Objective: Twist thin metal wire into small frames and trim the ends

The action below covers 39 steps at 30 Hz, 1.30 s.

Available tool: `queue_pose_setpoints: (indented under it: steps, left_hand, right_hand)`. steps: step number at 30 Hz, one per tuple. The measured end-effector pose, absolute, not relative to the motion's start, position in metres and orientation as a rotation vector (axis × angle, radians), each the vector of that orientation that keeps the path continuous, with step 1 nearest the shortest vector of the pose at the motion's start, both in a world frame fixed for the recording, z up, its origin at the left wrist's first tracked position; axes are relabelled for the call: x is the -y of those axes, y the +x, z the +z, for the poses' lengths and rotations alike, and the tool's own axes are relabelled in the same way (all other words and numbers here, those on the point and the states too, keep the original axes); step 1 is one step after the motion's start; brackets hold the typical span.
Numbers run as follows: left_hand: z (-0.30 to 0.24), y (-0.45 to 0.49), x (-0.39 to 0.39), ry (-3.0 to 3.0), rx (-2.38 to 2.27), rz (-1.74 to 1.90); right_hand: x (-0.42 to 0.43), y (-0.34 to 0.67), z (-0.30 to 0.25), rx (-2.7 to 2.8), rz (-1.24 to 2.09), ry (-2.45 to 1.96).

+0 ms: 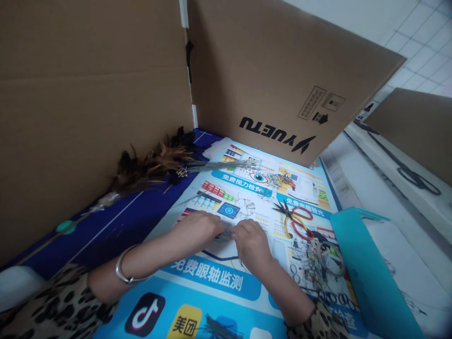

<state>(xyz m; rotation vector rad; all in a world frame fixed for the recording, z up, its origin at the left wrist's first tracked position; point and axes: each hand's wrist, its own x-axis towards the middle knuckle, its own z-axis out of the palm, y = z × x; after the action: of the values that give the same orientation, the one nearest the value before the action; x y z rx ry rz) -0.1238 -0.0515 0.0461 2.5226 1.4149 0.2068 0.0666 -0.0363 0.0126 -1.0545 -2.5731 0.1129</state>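
My left hand (197, 229) and my right hand (251, 244) rest close together on a printed poster (226, 282) on the table. Both are curled shut, knuckles up, pinching a small grey wire piece (223, 235) between them; its exact shape is hidden by the fingers. A silver bangle (123, 268) circles my left wrist. Thin dark wire (222, 257) trails on the poster just below the hands. Scissors with red and yellow handles (295, 220) lie to the right of my right hand.
A brown feather bundle (155, 165) with metal wire stems (219, 165) lies at the back left. Small metal rings and wire loops (318, 268) are scattered at the right. A teal box edge (367, 268) stands at right. Cardboard walls (282, 70) enclose the back and left.
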Motion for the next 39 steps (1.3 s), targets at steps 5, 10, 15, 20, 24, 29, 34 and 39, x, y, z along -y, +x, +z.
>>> queue_pose_setpoints:
  steps: [5,10,15,20,24,29,34,39]
  left_hand:
    - [0.048,-0.118,0.054,2.675,-1.418,0.149]
    - [0.045,-0.114,0.057,2.731,-1.38,0.171]
    - [0.041,-0.112,0.058,2.758,-1.386,0.185]
    - [0.043,-0.11,0.058,2.783,-1.376,0.178]
    - [0.044,-0.109,0.06,2.756,-1.387,0.125]
    - [0.038,-0.112,0.059,2.68,-1.416,0.205]
    - [0.029,-0.118,0.051,2.38,-1.447,0.521]
    - [0.017,-0.118,0.045,1.798,-1.359,0.826]
  right_hand:
    - [0.041,0.064,0.01,2.629,0.037,-1.065]
    - [0.046,0.062,0.011,2.652,-0.007,-1.085]
    - [0.047,0.062,0.015,2.674,-0.034,-1.057]
    - [0.048,0.062,0.015,2.694,-0.021,-1.088]
    - [0.048,0.063,0.012,2.671,-0.01,-1.112]
    - [0.044,0.063,0.013,2.557,0.139,-1.179]
    - [0.039,0.064,0.018,2.2,0.671,-1.254]
    - [0.034,0.063,0.018,1.614,1.404,-1.259]
